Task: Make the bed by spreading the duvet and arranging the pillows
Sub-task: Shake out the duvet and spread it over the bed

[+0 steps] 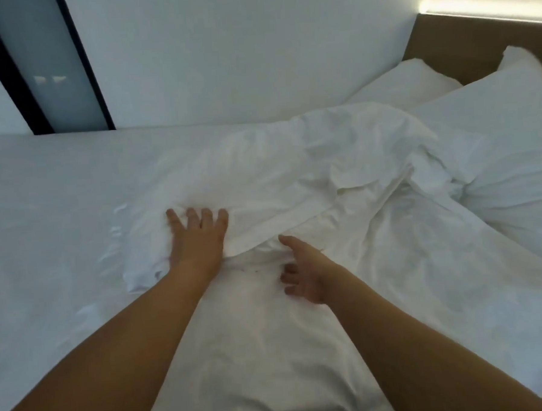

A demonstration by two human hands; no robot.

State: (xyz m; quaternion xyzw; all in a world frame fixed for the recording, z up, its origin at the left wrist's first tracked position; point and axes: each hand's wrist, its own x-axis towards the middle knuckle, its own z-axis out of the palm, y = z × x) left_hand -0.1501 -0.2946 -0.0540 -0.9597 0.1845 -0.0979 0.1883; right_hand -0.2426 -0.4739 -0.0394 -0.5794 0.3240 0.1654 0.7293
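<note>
Seen from above, looking down across a wide bed (44, 217) dressed in a smooth white sheet. Bunched in the middle and trailing toward the near edge, a crumpled white duvet (309, 178), its folds heaped highest toward the far right. Beyond the heap at far right, two white pillows: the nearer pillow (505, 149) lying partly against the duvet's rumpled edge, the farther pillow (410, 81) propped by the brown headboard (449, 42). Above the headboard, a glowing light strip (485, 5) along the white wall (239, 50). At far left, a frosted glass panel (55, 65) in a dark frame.

Stretched out on the left, the left hand (199, 240), palm down, fingers straight and slightly spread, pressing flat on a folded fold of the duvet near its left edge, gripping nothing. Just to the right and a little nearer, the right hand (304, 272), turned side-on with thumb raised and extended, fingers loosely curled and relaxed, touching the underside of a duvet fold with the thumb tip at the fabric's lip; not closed around the cloth as far as visible. Both bare forearms reaching in from the near edge, lying over the duvet's lower, flatter stretch.
</note>
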